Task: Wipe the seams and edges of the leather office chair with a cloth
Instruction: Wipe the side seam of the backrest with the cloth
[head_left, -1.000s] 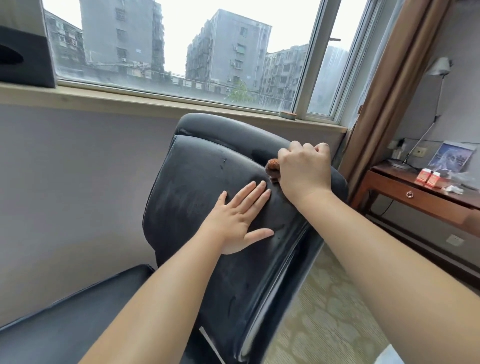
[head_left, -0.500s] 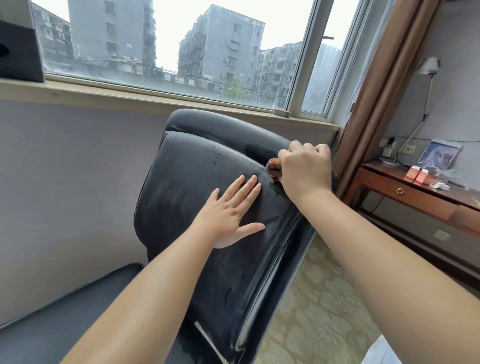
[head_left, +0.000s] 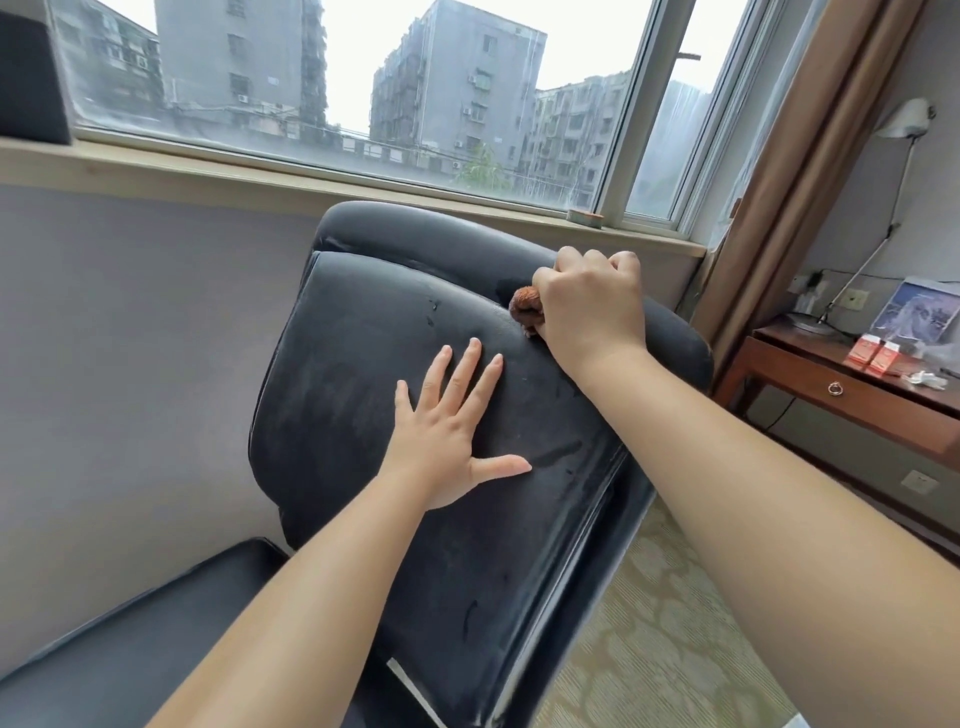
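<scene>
No brand, label or writing can be read anywhere; the printing on the two small red and white boxes (head_left: 874, 355) at the right edge of the frame is too small to make out. One black leather office chair (head_left: 363, 415) fills the centre of the frame, its backrest leaning toward the window sill (head_left: 208, 174) in the upper half. Two bare hands are on it. The left hand (head_left: 451, 421) lies flat on the front of the backrest in the middle of the frame, with all fingers straight and spread apart, holding nothing. The right hand (head_left: 589, 301), above and to the right of it, is curled into a fist around one brown cloth (head_left: 524, 306) and presses it on the seam between the backrest cushion and the headrest roll; only a small bunch of the cloth shows at the left side of the fist. At the right of the frame stands one wooden desk (head_left: 857, 395) with one drawer, and on it one desk lamp (head_left: 904, 124), the two boxes and one picture (head_left: 919, 312). One brown curtain (head_left: 810, 130) hangs in the upper right. One dark box (head_left: 28, 78) stands on the sill at the upper left, and one small round dish (head_left: 584, 217) stands on the sill above the chair.
</scene>
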